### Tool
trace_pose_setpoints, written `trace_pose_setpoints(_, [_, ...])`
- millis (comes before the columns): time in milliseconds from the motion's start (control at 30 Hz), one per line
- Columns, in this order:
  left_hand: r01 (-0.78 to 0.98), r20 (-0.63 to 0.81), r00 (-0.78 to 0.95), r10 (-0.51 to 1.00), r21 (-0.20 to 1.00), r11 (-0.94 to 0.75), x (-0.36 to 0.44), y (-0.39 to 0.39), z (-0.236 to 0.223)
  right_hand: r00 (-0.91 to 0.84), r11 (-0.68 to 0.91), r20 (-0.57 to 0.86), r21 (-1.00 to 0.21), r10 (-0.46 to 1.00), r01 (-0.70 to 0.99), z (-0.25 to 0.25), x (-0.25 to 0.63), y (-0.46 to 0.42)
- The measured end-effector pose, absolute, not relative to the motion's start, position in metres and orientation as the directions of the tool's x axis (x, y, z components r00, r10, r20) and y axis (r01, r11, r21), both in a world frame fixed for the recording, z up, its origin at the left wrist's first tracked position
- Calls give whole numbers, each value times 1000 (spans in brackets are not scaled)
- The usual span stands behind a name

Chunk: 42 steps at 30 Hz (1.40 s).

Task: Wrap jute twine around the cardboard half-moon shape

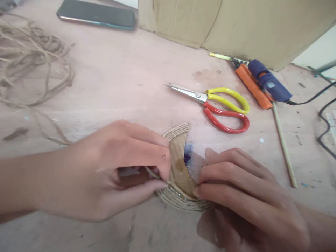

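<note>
A crescent-shaped cardboard piece point(180, 164) lies on the wooden table, with coils of jute twine glued along its outer edge point(181, 202). My left hand point(115, 168) pinches the twine against the crescent's left side between thumb and forefinger. My right hand point(244, 189) lies flat, its fingertips pressing on the lower right tip of the cardboard. A blue mark shows on the table inside the curve.
A loose pile of jute twine point(31, 59) lies far left. Scissors with yellow and red handles point(223, 106), a blue glue gun point(269, 80) with a black cord, an orange cutter point(253, 86), a wooden stick point(285, 145), a phone point(97, 14) and a cardboard box point(236, 24) are behind.
</note>
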State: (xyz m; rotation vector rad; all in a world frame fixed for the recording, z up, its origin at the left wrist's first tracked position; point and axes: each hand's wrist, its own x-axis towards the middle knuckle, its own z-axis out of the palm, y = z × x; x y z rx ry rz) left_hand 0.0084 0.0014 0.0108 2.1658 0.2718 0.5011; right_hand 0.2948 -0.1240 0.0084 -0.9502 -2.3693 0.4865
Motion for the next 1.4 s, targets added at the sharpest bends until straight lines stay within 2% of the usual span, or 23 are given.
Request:
trace_pose_setpoints(233, [-5,260,902,345,805,-593,7,2,13,-563,617,283,-525,776,586,9,293,-136])
trace_pose_setpoints(500, [7,255,903,345,795,-606,5,3,11,-481,574,320,-540,816,616,9,286,-139])
trace_pose_setpoints(700, [18,240,907,346,798,-602,6,3,10,-586,647,300,-502,752,573,9,292,-138])
trace_pose_setpoints(1067, [-9,246,915,321,805,-593,5,3,11,-557,625,309,-534,771,569,10,290,-138])
trace_pose_setpoints(1267, [-3,251,914,320,791,-612,6,4,10,-631,687,323,-533,705,494,9,294,-128])
trace_pose_setpoints(1400, [-14,263,912,315,787,-617,4,3,11,-612,646,287,-565,737,514,10,294,-131])
